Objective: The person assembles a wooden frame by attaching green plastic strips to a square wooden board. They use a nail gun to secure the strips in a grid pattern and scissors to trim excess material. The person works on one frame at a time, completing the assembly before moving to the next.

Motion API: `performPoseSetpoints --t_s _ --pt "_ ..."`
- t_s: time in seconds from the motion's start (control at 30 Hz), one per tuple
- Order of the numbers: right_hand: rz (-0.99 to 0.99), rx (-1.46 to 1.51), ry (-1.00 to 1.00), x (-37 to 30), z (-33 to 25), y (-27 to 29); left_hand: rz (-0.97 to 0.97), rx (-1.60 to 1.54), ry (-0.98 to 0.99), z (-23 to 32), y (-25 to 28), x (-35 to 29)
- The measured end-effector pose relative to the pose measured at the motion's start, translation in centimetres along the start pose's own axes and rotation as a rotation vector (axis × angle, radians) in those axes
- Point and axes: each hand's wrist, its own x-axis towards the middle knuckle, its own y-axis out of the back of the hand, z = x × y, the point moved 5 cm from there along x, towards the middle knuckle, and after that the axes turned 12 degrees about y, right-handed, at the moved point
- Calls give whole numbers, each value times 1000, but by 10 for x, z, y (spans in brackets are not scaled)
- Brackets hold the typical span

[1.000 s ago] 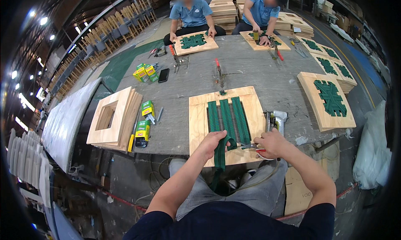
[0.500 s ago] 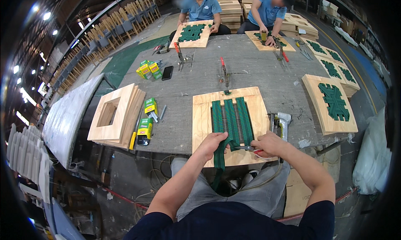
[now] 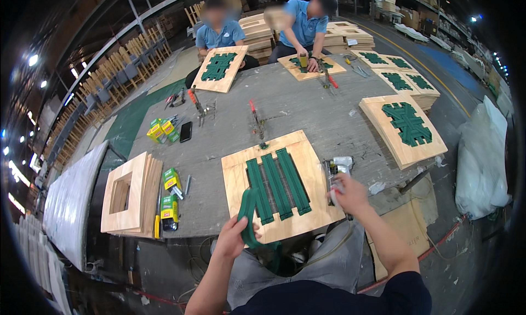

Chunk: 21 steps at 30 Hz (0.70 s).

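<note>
Your right hand (image 3: 349, 194) has left the square plywood seat frame (image 3: 280, 189) at centre frame and now closes on the grey staple gun (image 3: 335, 169) beside it; your left hand (image 3: 233, 237) keeps gripping the loose green webbing strap (image 3: 247, 212).

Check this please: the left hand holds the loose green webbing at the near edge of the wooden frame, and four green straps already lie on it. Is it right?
Not quite. The head view shows three green straps on the wooden frame, not four. The left hand does hold the loose green webbing at its near edge.
</note>
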Motion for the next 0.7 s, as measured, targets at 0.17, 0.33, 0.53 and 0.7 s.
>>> performPoseSetpoints --t_s 0.17,0.33,0.53,0.7 --pt "297 -336 -217 -31 124 57 -74 -222 128 -61 4 -16" --pt "401 -548 -22 -20 128 65 -254 -341 267 -118 -13 -18" --pt "120 -61 -296 5 93 -9 -242 -213 219 -102 -27 -17" --pt "196 -120 -263 0 92 -18 -199 -125 49 -22 -48 16"
